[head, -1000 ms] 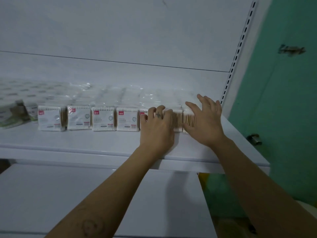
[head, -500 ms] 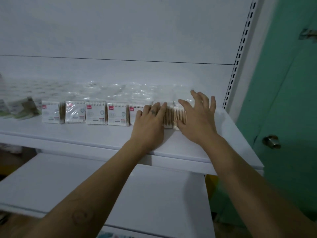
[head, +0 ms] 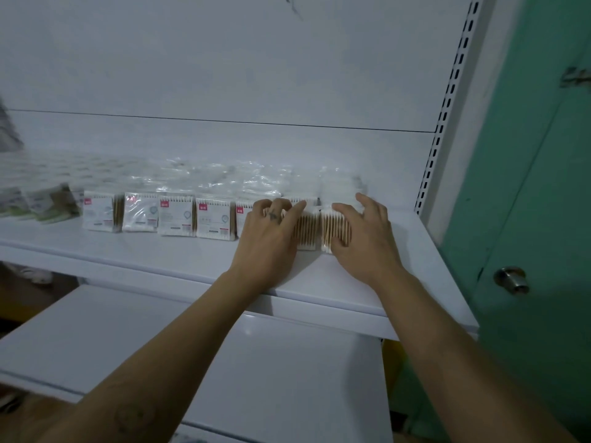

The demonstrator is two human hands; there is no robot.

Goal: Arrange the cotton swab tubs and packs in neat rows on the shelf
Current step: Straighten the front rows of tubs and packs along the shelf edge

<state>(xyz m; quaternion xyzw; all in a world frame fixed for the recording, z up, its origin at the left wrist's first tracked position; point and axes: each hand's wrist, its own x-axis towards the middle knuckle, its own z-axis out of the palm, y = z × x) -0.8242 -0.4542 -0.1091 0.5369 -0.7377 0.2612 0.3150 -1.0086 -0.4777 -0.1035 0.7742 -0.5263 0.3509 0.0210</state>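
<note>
Several clear cotton swab packs [head: 212, 220] with red labels stand in a row along the white shelf [head: 179, 260]. My left hand [head: 270, 233] covers one pack near the right end of the row, its fingers curled over the pack's top. Beside it stands a pack showing its wooden sticks [head: 306, 230]. My right hand [head: 366, 239] grips the rightmost pack [head: 332, 230], thumb on the front and fingers over the back. Crumpled clear packs lie blurred behind the row.
Green-labelled packs [head: 48, 206] lie at the shelf's left end. A lower white shelf [head: 256, 362] juts out beneath my arms. A slotted upright [head: 447, 100] bounds the shelf on the right, next to a green door [head: 540, 193] with a metal knob [head: 510, 279].
My left fingers have curled over their pack, and my right hand has wrapped round the end pack where both lay flatter before. The view shifted slightly.
</note>
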